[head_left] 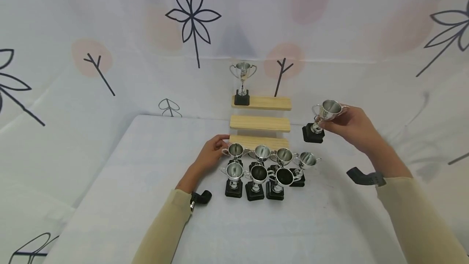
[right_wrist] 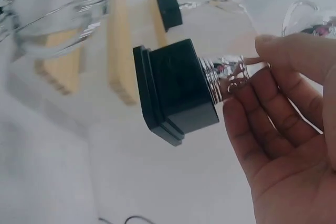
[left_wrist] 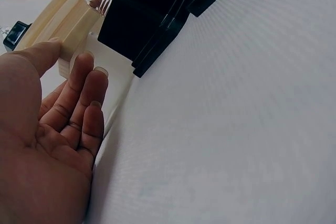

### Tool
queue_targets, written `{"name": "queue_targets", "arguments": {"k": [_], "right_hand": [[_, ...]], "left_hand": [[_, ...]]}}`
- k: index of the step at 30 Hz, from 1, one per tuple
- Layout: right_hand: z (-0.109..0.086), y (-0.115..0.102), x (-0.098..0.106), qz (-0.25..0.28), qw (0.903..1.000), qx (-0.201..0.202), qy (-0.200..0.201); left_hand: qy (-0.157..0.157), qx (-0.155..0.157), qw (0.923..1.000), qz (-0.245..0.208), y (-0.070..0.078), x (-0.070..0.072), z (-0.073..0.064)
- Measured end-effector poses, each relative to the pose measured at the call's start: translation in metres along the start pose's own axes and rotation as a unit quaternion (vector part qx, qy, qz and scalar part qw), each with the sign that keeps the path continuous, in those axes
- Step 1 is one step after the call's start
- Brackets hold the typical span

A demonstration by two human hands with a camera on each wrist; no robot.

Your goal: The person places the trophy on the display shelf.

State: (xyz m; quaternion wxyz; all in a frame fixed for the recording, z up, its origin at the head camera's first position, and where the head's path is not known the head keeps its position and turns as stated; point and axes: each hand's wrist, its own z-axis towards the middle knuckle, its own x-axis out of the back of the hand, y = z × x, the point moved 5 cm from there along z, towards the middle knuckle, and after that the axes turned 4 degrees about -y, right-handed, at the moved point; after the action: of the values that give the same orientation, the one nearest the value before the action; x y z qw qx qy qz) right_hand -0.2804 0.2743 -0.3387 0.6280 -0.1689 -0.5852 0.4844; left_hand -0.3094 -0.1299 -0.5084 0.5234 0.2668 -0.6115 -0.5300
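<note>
In the head view, my right hand (head_left: 356,128) holds a small silver trophy cup (head_left: 329,110) in the air, right of a three-step wooden shelf (head_left: 261,123). The right wrist view shows its fingers and thumb around the stem, above the black base (right_wrist: 181,87). My left hand (head_left: 211,155) grips the left end of the lowest step. Seen from the left wrist, the thumb lies on the wood (left_wrist: 79,27) and the other fingers curl beside its edge. Another trophy (head_left: 242,80) stands upright on the top step, at its left end.
Several more trophies (head_left: 234,174) stand close together in two rows on the white-covered table (head_left: 161,174), right in front of the shelf. A patterned cloth backdrop (head_left: 128,23) hangs behind.
</note>
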Motion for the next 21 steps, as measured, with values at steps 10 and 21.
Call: {"name": "queue_targets", "arguments": {"k": [10, 21], "right_hand": [[0.044, -0.016, 0.0, -0.041, 0.9969, -0.066, 0.01], [0.094, -0.037, -0.016, -0.008, 0.9955, -0.093, -0.016]], "left_hand": [[0.001, 0.004, 1.0, 0.008, 0.0, 0.0, -0.001], [0.004, 0.005, 0.9999, 0.015, -0.001, 0.001, 0.001]]}}
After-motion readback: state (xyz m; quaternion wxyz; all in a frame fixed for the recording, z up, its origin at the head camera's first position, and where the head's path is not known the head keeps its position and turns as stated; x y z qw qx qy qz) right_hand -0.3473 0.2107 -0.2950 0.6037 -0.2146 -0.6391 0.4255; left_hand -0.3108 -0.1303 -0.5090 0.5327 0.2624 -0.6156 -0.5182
